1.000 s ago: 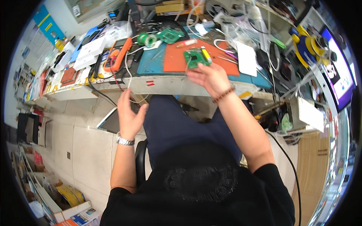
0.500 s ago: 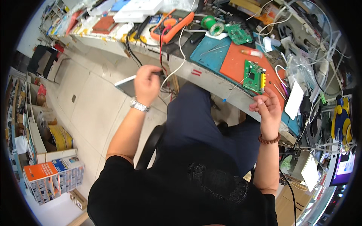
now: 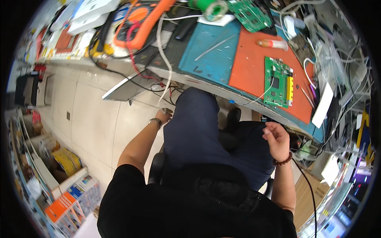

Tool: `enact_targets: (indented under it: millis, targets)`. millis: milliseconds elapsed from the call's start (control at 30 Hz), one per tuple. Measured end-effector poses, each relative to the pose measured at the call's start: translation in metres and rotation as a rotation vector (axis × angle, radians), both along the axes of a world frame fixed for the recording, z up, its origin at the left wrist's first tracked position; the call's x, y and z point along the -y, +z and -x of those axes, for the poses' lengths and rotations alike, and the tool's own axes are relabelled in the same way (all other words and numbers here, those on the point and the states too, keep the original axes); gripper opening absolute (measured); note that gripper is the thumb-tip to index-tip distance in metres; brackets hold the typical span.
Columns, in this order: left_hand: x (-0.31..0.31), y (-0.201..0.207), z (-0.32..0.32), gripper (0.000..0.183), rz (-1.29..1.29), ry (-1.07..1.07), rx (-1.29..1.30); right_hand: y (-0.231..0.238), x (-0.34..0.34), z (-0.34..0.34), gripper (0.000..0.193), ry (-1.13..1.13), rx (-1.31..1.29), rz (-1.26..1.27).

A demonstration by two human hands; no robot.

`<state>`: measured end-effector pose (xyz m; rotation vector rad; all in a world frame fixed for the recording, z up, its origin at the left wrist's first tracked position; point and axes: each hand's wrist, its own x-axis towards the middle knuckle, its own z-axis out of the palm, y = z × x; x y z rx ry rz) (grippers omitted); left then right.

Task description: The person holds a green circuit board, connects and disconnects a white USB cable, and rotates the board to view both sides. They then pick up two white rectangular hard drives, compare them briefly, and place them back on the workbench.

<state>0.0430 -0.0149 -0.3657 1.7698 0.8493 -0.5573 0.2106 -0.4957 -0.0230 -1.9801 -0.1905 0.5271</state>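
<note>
My left hand (image 3: 164,115) hangs low beside my left knee, below the bench edge, holding nothing I can see; its fingers are loosely apart. Above my right thigh is my right hand (image 3: 276,137), with fingers loosely bent and no object in them. Nearest to it on the bench lies a green circuit board (image 3: 270,93) with a yellow connector along one side. From the board a thin white wire runs to a blue tip (image 3: 231,102) at the bench edge. A flat grey panel (image 3: 126,90) with a white edge juts out below the bench, beyond my left hand.
The board lies on an orange mat (image 3: 248,71) beside a blue mat (image 3: 210,53). Farther off are an orange multimeter (image 3: 152,23), a solder spool (image 3: 214,10) and another circuit board (image 3: 250,16). Cables dangle over the bench front. Clutter and bags fill the right side.
Both hands have drawn back toward my body and down, the left away from the panel and cables, the right away from the circuit board. The view has shifted closer to the bench.
</note>
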Motion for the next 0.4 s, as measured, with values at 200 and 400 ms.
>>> enact_targets:
  millis: [200,400]
  targets:
    - [0.009,-0.067,-0.048,0.032,-0.082,-0.211,0.059,-0.029,0.045,0.007,0.030,-0.201,0.198,0.257]
    - [0.031,-0.159,-0.108,0.043,-0.314,-0.413,-0.012,-0.064,0.121,0.049,0.033,-0.245,0.235,0.572]
